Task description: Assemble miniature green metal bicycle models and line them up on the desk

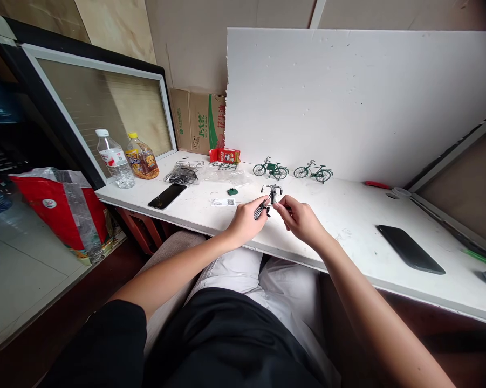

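Observation:
A small black-and-silver model bicycle [272, 194] is held just above the table's front part, its handlebar pointing away from me. My left hand [246, 220] is closed around its rear, near the spoked wheel. The thumb and fingertips of my right hand [301, 216] are pinched together at the bicycle's right side; whether a tiny part is also between them is hidden. Beyond my hands stand two finished green model bicycles, one with a box in its frame [271, 168] and one plainer [313, 171]. A small green piece [232, 191] lies left of them.
On the white table [332, 215] lie a phone [168, 195], a white label [223, 202], bagged black parts [181, 174], a red packet [228, 156] and a black phone-like object [410, 249]. Two bottles, clear [115, 159] and amber [141, 156], stand at left. A white board [348, 102] rises behind.

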A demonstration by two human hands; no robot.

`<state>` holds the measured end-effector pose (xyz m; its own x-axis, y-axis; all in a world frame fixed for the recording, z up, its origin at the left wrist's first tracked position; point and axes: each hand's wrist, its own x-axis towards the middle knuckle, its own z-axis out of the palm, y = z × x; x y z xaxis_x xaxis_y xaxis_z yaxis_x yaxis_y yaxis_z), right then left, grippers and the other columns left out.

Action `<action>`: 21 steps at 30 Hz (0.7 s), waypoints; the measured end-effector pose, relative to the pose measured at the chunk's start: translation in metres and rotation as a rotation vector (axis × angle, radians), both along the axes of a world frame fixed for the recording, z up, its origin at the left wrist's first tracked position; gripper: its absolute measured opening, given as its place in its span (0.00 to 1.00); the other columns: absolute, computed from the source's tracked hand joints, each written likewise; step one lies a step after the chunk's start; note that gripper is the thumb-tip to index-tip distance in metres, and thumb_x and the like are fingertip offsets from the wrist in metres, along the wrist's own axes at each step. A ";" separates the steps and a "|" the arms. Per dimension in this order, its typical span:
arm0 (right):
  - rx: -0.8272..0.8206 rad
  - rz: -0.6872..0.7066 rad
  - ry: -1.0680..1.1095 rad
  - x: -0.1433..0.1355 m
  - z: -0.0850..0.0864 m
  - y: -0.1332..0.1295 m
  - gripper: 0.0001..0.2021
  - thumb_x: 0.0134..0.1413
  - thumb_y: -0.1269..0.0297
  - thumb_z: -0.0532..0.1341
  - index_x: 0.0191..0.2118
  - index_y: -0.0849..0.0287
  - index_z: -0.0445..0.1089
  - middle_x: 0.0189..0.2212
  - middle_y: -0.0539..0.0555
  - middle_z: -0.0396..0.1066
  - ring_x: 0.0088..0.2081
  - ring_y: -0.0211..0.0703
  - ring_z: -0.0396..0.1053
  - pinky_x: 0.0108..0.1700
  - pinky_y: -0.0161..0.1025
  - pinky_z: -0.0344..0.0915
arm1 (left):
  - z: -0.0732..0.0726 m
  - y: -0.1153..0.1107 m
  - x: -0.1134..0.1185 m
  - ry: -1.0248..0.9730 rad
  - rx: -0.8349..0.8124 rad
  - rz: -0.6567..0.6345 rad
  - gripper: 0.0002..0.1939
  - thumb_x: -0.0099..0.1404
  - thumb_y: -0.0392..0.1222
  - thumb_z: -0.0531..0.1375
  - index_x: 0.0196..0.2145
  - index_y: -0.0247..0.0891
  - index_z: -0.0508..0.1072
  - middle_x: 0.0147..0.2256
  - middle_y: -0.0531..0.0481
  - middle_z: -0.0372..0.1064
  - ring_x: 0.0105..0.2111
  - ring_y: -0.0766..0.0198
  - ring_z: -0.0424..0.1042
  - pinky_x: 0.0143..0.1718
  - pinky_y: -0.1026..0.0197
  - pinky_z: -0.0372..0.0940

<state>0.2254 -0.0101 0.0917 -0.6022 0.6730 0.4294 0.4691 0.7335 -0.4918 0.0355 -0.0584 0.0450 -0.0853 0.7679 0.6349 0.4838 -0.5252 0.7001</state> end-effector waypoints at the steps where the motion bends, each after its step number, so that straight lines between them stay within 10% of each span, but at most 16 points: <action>1: 0.010 -0.008 0.000 0.000 0.000 0.000 0.20 0.75 0.44 0.51 0.34 0.52 0.60 0.19 0.46 0.63 0.20 0.40 0.58 0.27 0.37 0.53 | 0.000 0.000 0.000 0.002 -0.002 0.000 0.22 0.70 0.33 0.61 0.60 0.34 0.77 0.49 0.41 0.82 0.38 0.61 0.81 0.45 0.61 0.75; 10: 0.009 -0.057 0.013 -0.001 0.000 0.001 0.31 0.75 0.39 0.46 0.27 0.55 0.67 0.16 0.50 0.65 0.19 0.42 0.62 0.29 0.40 0.58 | 0.000 -0.003 0.004 0.040 0.026 -0.005 0.20 0.70 0.32 0.60 0.58 0.36 0.78 0.47 0.42 0.82 0.37 0.62 0.80 0.46 0.62 0.75; 21: 0.249 -0.035 -0.134 -0.004 -0.006 -0.002 0.18 0.77 0.53 0.47 0.45 0.56 0.69 0.31 0.56 0.77 0.26 0.47 0.69 0.31 0.40 0.55 | 0.012 0.005 -0.013 -0.015 0.046 0.017 0.21 0.70 0.32 0.60 0.60 0.34 0.77 0.53 0.40 0.81 0.50 0.55 0.81 0.57 0.57 0.73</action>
<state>0.2213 -0.0120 0.0858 -0.6430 0.5782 0.5021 0.5453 0.8061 -0.2300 0.0225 -0.0531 0.0571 -0.1076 0.7364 0.6680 0.4829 -0.5485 0.6825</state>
